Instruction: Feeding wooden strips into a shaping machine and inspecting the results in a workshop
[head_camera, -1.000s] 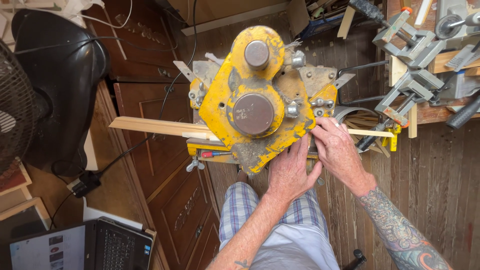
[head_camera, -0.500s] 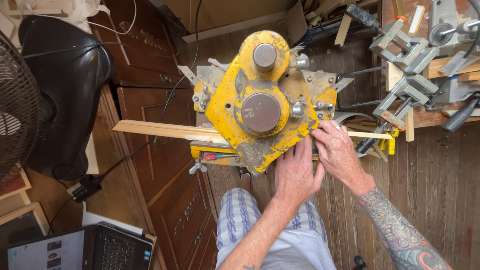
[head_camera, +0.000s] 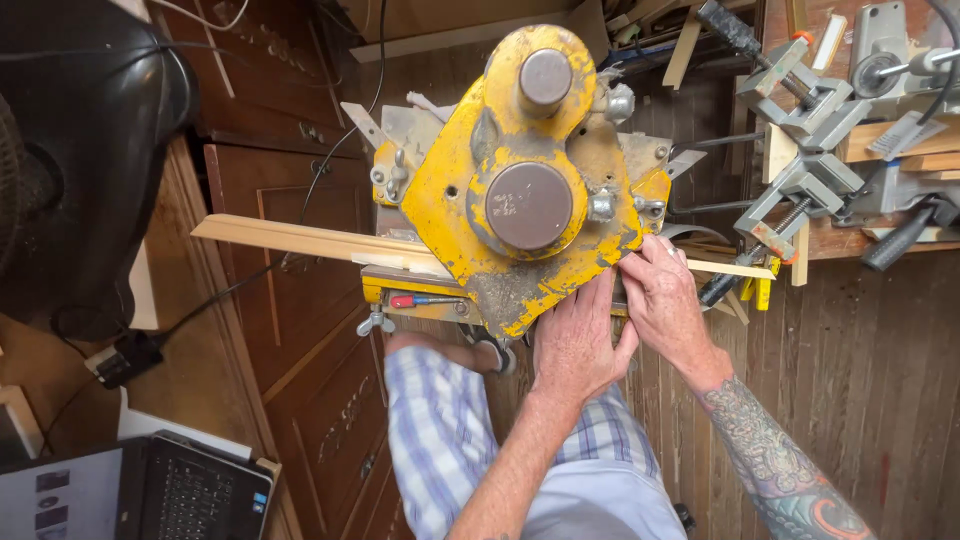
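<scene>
Machine: a worn yellow mitre cutter (head_camera: 520, 190) stands at the centre of the view, seen from straight above, with a round grey cap at its top and a larger grey disc below it.

Workpiece: a long pale wood strip (head_camera: 300, 238) lies across the machine's bed. Its left end juts well out over the dark cabinet (head_camera: 300, 330); its right end (head_camera: 735, 268) shows just past my hands.

Left hand: my left hand (head_camera: 578, 342) lies flat, palm down, against the lower right edge of the yellow body, fingers spread and loose. It grips nothing that I can see.

Right hand: my right hand (head_camera: 668, 305) sits just beside the left, touching it, fingers curled down onto the strip where it leaves the machine. They press on it; whether they close around it I cannot tell.

Progress: the strip is seated in the machine and steadied. I judge the positioning near its end, since no separated offcut is visible; the cut itself appears to remain.

Surroundings: grey bar clamps (head_camera: 800, 190) hang at the right; a black fan (head_camera: 80, 150) stands at the left; an open laptop (head_camera: 170, 495) lies at the lower left.
</scene>
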